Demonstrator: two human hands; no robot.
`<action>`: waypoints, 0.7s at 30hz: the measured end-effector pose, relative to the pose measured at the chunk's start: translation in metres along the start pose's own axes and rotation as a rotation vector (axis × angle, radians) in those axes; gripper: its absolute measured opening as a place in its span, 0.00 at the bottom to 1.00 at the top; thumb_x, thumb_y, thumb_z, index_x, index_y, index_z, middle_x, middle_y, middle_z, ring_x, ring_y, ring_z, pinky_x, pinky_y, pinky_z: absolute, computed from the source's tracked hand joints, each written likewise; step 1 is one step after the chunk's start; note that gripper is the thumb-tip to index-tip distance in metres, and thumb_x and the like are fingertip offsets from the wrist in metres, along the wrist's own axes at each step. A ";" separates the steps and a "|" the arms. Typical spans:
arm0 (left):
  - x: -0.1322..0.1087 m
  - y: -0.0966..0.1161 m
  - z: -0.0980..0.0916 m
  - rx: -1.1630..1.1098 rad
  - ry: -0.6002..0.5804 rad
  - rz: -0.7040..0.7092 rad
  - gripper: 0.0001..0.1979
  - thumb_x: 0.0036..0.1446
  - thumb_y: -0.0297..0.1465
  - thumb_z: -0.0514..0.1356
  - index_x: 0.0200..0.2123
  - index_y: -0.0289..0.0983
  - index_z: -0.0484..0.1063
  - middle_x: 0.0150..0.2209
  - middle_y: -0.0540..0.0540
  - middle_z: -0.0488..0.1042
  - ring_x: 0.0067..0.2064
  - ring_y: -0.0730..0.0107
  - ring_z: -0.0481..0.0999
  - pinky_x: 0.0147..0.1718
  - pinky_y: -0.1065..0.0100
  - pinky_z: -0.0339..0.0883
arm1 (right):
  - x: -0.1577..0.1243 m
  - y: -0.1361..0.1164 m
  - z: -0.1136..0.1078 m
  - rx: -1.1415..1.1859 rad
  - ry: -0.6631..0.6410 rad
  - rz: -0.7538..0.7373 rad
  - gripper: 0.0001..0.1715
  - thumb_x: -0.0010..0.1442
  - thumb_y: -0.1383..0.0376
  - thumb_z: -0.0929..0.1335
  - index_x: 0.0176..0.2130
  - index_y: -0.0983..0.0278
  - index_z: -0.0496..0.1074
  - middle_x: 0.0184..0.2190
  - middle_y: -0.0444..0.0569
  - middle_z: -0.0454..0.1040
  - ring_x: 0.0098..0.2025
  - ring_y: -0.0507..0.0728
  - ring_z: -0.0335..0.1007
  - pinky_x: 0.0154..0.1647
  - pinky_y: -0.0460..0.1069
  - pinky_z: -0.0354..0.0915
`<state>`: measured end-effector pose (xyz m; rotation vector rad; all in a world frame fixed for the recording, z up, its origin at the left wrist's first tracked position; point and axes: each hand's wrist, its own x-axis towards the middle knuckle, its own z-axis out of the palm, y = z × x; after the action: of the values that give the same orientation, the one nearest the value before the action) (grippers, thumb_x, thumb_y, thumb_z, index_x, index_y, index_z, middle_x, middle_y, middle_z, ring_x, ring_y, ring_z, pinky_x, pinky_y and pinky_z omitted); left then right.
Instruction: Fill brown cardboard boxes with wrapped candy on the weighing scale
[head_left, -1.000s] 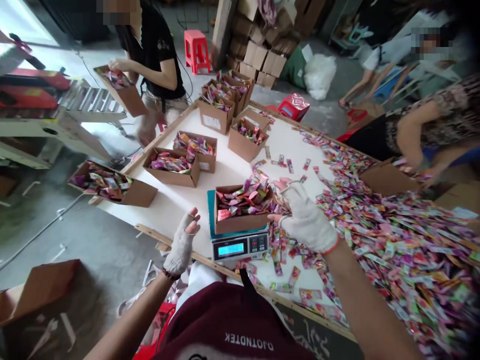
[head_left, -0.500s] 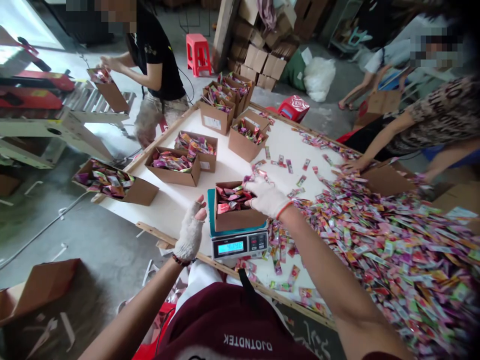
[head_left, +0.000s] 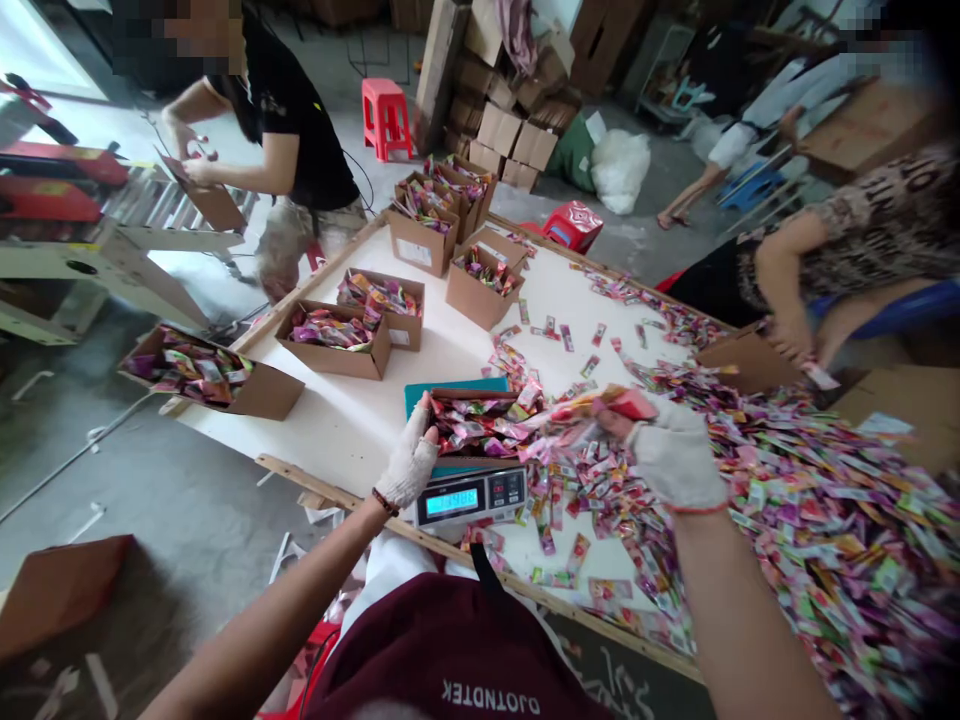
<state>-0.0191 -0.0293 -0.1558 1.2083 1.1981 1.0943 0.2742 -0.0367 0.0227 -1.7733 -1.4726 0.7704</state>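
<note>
A small cardboard box [head_left: 484, 462] filled with shiny, colourful packets [head_left: 480, 425] sits on a digital scale [head_left: 506, 490] with a teal pan and a lit display. My left hand [head_left: 409, 458], in a fingerless white glove, grips the box's left side. To the right of the box, my right hand [head_left: 675, 455], also gloved, holds several small packets [head_left: 626, 403] between its fingers. These are smeared by motion, and loose packets trail between that hand and the box. The display digits are too blurred to read surely.
A large heap of packets [head_left: 847, 520] covers the right of the white table [head_left: 337, 430]. Filled boxes stand at left and back, one box [head_left: 255, 388] at the table's left edge. A co-worker's hands [head_left: 795, 335] are at a box on the right; another person stands by the roller conveyor [head_left: 142, 200].
My left hand has moved right onto the box's side. My right hand has gone from over the box to its right, now with packets in it. The display reading has changed.
</note>
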 end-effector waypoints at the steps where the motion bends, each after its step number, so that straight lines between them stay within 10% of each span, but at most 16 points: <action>1: 0.003 0.000 -0.001 -0.019 -0.022 -0.002 0.39 0.62 0.46 0.57 0.71 0.35 0.56 0.72 0.38 0.54 0.73 0.54 0.50 0.73 0.56 0.40 | -0.005 0.000 -0.010 -0.014 0.059 0.006 0.21 0.55 0.50 0.74 0.42 0.62 0.79 0.31 0.47 0.78 0.32 0.55 0.73 0.36 0.50 0.69; 7: 0.003 0.006 -0.021 -0.106 -0.020 -0.037 0.41 0.62 0.49 0.58 0.71 0.35 0.55 0.72 0.35 0.54 0.71 0.50 0.56 0.70 0.51 0.49 | -0.021 -0.005 -0.043 -0.339 0.358 -0.039 0.17 0.55 0.51 0.73 0.38 0.60 0.80 0.31 0.50 0.78 0.32 0.58 0.73 0.34 0.52 0.66; 21: -0.003 0.031 -0.055 0.043 0.210 -0.043 0.34 0.61 0.49 0.59 0.64 0.36 0.67 0.64 0.35 0.68 0.65 0.49 0.66 0.63 0.51 0.61 | -0.020 -0.012 -0.038 -0.336 0.286 -0.087 0.16 0.57 0.51 0.73 0.39 0.60 0.79 0.32 0.46 0.78 0.33 0.57 0.72 0.34 0.51 0.63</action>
<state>-0.0730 -0.0261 -0.1236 1.1157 1.4077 1.1906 0.2943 -0.0604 0.0550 -1.9526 -1.5339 0.2178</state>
